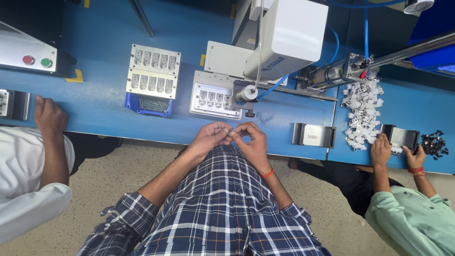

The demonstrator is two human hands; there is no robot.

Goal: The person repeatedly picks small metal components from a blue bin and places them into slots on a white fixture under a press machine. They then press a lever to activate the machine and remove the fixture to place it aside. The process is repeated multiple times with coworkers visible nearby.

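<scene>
The person in the plaid shirt is holding both hands together at the near edge of the blue bench [104,99]. The left hand [211,136] and right hand [250,140] are meeting fingertip to fingertip, each pinched narrow around a small metal part [223,131]; the part is too small to tell more than its silvery colour. An orange band is sitting on the right wrist.

At 12 o'clock from the hands, 1 grey fixture plate [213,100] is lying under the white machine [289,35], showing 4 pockets in a row. At 10 o'clock, 2 more plates [153,71] are lying stacked edge to edge, each with 5 pockets, and touching their near side is 1 blue tray [147,105] filled with small screws. At 3 o'clock, 1 grey bracket [313,135] is resting on the bench.

2 other people are working at the bench. At 9 o'clock, a person in white is resting 1 hand [49,116] flat beside a grey block [16,104]; beyond it, a control box [28,52] is showing 2 buttons, 1 red and 1 green. At 3 o'clock, a person in green is handling pieces with 2 hands [395,150], between a heap of white clips [362,111] and a smaller heap of black parts [433,143].
</scene>
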